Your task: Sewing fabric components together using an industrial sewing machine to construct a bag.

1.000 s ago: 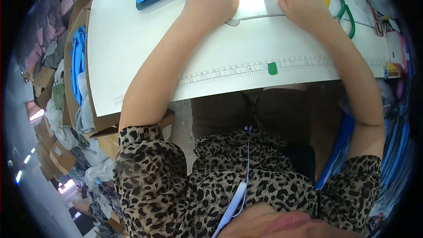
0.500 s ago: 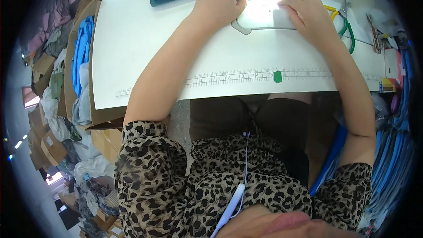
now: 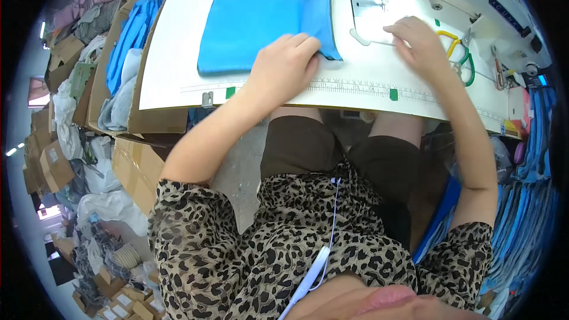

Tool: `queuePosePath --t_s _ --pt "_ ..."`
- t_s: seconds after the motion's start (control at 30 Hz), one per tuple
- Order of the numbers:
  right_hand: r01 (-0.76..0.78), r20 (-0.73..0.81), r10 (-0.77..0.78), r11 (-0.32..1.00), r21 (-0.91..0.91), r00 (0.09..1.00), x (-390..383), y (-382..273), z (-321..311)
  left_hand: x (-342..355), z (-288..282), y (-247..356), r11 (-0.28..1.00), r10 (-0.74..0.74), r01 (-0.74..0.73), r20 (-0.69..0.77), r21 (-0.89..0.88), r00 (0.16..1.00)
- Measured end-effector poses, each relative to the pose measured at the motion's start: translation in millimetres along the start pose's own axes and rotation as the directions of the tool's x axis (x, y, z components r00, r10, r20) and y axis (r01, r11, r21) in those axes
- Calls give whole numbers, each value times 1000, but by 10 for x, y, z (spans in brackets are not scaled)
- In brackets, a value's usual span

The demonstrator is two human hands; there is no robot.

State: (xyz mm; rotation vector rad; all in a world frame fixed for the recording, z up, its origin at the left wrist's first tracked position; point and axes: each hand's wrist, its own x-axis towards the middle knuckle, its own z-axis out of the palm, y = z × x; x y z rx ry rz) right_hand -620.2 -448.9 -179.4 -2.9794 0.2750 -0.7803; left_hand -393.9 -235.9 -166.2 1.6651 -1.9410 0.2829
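A blue fabric piece [image 3: 261,21] with a darker lower edge lies flat on the white sewing table [image 3: 169,53]. My left hand [image 3: 285,66] is closed at its near edge, fingers bent down onto the cloth by the lower right corner; the fingertips are partly hidden. To the right, my right hand [image 3: 419,47] hovers by the needle plate, fingers loosely curled and thumb apart, nothing visible between them. The lit sewing machine needle area [image 3: 384,1] is just beyond it, with no blue cloth under the needle.
Yellow-and-green-handled scissors [image 3: 465,53] and tweezers [image 3: 498,68] lie right of my right hand. A ruler strip [image 3: 355,88] runs along the table's front edge. A cardboard box [image 3: 157,92] holding blue and grey cloth stands at left. Stacked blue fabric [image 3: 515,231] hangs at right.
The blue fabric has come away from the needle, toward me, and more of it shows. My left hand moved nearer with it. My right hand stayed near the machine, slightly lower in view.
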Motion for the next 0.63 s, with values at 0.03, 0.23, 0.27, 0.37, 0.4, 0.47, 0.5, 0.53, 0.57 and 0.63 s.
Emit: queuePosePath --t_s 0.03,0.23,0.27,0.37,0.4,0.47,0.5,0.53,0.57,0.63 --pt "-263 46 260 924 279 964 57 -194 69 -59 -72 75 990 -125 124 -11 -75 992" --pt "-587 566 357 -58 807 743 809 -845 345 -511 -107 641 909 -261 205 -112 -362 959" --pt "-405 320 369 180 897 873 750 -622 755 -465 22 796 896 -212 136 -138 -423 968" --pt "-211 41 290 587 781 956 1026 -729 983 -504 122 950 921 -117 54 -142 -387 983" --pt "-57 -103 200 660 749 974 1148 -775 944 -556 96 937 925 -94 27 -161 -379 982" --pt "-63 -60 122 803 593 991 1382 -1047 369 -835 7 725 933 -25 -59 -226 -356 974" --pt "-36 -104 100 868 496 990 1359 -1032 6 -921 -23 647 927 -9 -92 -267 -363 964" --pt "1 -136 58 916 400 989 1357 -1043 -301 -983 -25 555 901 1 -141 -323 -410 946" --pt "21 -195 33 964 266 980 1279 -939 -639 -1023 21 467 893 -11 -151 -354 -425 935" --pt "-18 -284 21 1000 16 959 1058 -619 -1469 -1052 98 298 870 -40 -169 -408 -463 912"
